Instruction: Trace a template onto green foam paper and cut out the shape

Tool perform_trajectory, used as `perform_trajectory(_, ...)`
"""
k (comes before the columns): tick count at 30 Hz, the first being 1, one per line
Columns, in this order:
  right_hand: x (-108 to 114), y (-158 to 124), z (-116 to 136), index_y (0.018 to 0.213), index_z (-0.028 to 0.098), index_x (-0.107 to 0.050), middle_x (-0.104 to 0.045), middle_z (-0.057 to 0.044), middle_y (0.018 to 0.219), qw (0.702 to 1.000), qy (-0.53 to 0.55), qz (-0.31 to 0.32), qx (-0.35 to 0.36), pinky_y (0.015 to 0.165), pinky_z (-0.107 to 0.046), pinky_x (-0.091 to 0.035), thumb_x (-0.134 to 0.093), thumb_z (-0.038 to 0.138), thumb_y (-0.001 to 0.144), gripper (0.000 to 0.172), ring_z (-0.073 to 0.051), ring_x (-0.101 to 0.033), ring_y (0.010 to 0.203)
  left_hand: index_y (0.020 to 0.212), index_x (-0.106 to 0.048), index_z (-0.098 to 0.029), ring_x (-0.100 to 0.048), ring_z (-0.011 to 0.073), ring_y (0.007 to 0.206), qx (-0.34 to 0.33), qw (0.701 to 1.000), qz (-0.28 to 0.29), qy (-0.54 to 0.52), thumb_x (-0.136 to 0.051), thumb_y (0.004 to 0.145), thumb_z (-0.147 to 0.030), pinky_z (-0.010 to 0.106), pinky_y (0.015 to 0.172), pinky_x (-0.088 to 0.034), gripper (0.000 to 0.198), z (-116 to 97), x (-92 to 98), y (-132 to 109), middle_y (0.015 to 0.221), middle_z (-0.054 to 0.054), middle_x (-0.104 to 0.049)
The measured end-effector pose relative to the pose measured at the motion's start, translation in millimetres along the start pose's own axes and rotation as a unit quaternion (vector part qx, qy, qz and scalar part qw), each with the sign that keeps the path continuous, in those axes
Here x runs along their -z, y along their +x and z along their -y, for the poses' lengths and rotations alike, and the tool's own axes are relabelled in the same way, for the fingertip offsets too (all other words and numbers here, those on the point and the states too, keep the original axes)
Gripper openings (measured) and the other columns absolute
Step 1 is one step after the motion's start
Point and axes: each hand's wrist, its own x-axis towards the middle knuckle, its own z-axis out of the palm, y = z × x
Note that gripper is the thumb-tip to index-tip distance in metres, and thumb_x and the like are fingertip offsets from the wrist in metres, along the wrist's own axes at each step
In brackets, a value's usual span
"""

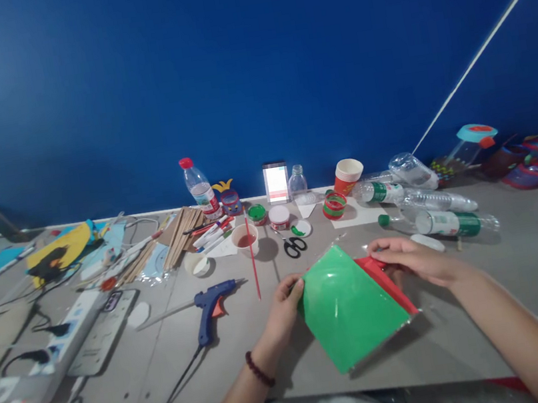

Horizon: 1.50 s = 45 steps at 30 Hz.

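My left hand point(282, 307) is closed on the left corner of a green square sheet point(351, 310), thumb on top. The sheet looks glossy, with clear plastic around its edges. Behind it, a red sheet point(387, 281) sticks out along the upper right side. My right hand point(414, 260) pinches the top of the red sheet and its plastic edge. The sheets are held tilted over the front of the table. Black scissors point(295, 247) lie just beyond them, and a blue glue gun point(211, 304) rests left of my left hand.
A paper cup of reddish liquid point(242, 242) has a red stick across it. Paint pots point(257, 215) stand behind, near a red-capped bottle point(203, 191). Clear bottles point(444, 222) lie at right. Power strips point(67, 339) and cables occupy the left, beside wooden sticks point(185, 231).
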Motion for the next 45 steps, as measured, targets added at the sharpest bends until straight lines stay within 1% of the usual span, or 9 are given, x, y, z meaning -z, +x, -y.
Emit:
perform_trajectory(6, -1.4, 8.9, -33.2, 0.101, 0.015, -0.063, -0.067, -0.005, 0.075, 0.999, -0.030, 0.036, -0.022, 0.044, -0.021, -0.054, -0.073, 0.051, 0.075, 0.046, -0.015, -0.064, 0.062, 0.078, -0.070, -0.017, -0.051, 0.0136, 0.066, 0.045, 0.999, 0.013, -0.010, -0.074, 0.067, -0.054, 0.023, 0.063, -0.038, 0.039, 3.8, 5.6, 3.8, 0.072, 0.002, -0.063)
perform_trajectory(11, -1.1, 13.4, -43.3, 0.100, 0.015, -0.066, -0.065, -0.004, 0.077, 0.998, -0.056, 0.030, -0.030, 0.043, -0.021, -0.054, -0.074, 0.052, 0.072, 0.047, -0.014, -0.062, 0.063, 0.079, -0.070, -0.017, -0.054, 0.0162, 0.073, 0.012, 0.999, 0.037, 0.035, -0.070, 0.072, -0.054, 0.025, 0.070, -0.041, 0.038, 0.8, 6.4, 4.7, 0.077, 0.003, -0.064)
perform_trajectory(16, -6.2, 18.0, -41.6, 0.088, 0.015, -0.069, -0.062, 0.001, 0.065, 0.988, -0.138, 0.068, -0.017, 0.048, -0.019, -0.050, -0.074, 0.046, 0.071, 0.036, -0.011, -0.057, 0.058, 0.079, -0.070, -0.017, -0.057, 0.0215, 0.089, -0.062, 0.990, 0.068, 0.105, -0.064, 0.077, -0.056, 0.029, 0.084, -0.041, 0.039, -7.2, 9.8, 5.9, 0.088, 0.007, -0.066)
perform_trajectory(22, -10.7, 17.1, -25.2, 0.086, 0.016, -0.071, -0.071, -0.002, 0.079, 0.980, -0.148, 0.129, -0.015, 0.064, -0.027, -0.052, -0.066, 0.035, 0.074, 0.023, -0.018, -0.065, 0.072, 0.080, -0.072, -0.018, -0.057, 0.0210, 0.086, -0.077, 0.983, 0.128, 0.107, -0.060, 0.082, -0.053, 0.029, 0.082, -0.041, 0.037, -19.1, 8.7, 1.5, 0.086, 0.007, -0.065)
perform_trajectory(26, -10.1, 22.0, -30.0, 0.087, 0.016, -0.073, -0.073, -0.004, 0.083, 0.979, -0.171, 0.106, 0.040, 0.076, -0.032, -0.051, -0.063, 0.031, 0.075, 0.022, -0.023, -0.066, 0.085, 0.080, -0.072, -0.018, -0.055, 0.0190, 0.081, -0.088, 0.984, 0.122, 0.096, -0.060, 0.083, -0.052, 0.028, 0.078, -0.041, 0.036, -20.0, 7.5, 0.7, 0.083, 0.006, -0.063)
perform_trajectory(32, -16.8, 21.8, -32.0, 0.070, 0.015, -0.068, -0.066, 0.000, 0.068, 0.950, -0.290, 0.062, 0.101, 0.058, -0.024, -0.042, -0.061, 0.019, 0.068, 0.008, -0.018, -0.059, 0.067, 0.080, -0.072, -0.017, -0.055, 0.0186, 0.081, -0.125, 0.973, 0.149, 0.127, -0.056, 0.087, -0.049, 0.028, 0.079, -0.041, 0.036, -23.3, 6.5, 1.3, 0.082, 0.006, -0.061)
perform_trajectory(35, -21.7, 17.7, -26.9, 0.068, 0.015, -0.069, -0.065, 0.001, 0.064, 0.938, -0.323, 0.044, 0.118, 0.058, -0.024, -0.040, -0.057, 0.018, 0.071, 0.012, -0.018, -0.057, 0.065, 0.083, -0.072, -0.017, -0.057, 0.0192, 0.083, -0.133, 0.971, 0.135, 0.143, -0.056, 0.087, -0.047, 0.029, 0.080, -0.042, 0.034, -27.6, 6.0, 0.0, 0.084, 0.006, -0.062)
perform_trajectory(42, -20.5, 16.3, -26.2, 0.062, 0.018, -0.067, -0.065, 0.001, 0.061, 0.925, -0.356, 0.017, 0.133, 0.061, -0.027, -0.043, -0.052, 0.020, 0.076, 0.021, -0.020, -0.057, 0.065, 0.097, -0.072, -0.017, -0.062, 0.0231, 0.095, -0.100, 0.982, 0.088, 0.133, -0.070, 0.078, -0.042, 0.031, 0.085, -0.046, 0.031, -28.1, 8.9, 0.4, 0.101, 0.010, -0.071)
perform_trajectory(45, -18.3, 15.7, -20.7, 0.066, 0.018, -0.067, -0.068, -0.002, 0.069, 0.904, -0.399, 0.025, 0.152, 0.065, -0.029, -0.043, -0.051, 0.018, 0.077, 0.019, -0.021, -0.058, 0.069, 0.098, -0.072, -0.016, -0.064, 0.0246, 0.096, -0.059, 0.984, 0.123, 0.117, -0.074, 0.074, -0.042, 0.032, 0.084, -0.048, 0.035, -25.5, 10.4, 1.3, 0.104, 0.011, -0.072)
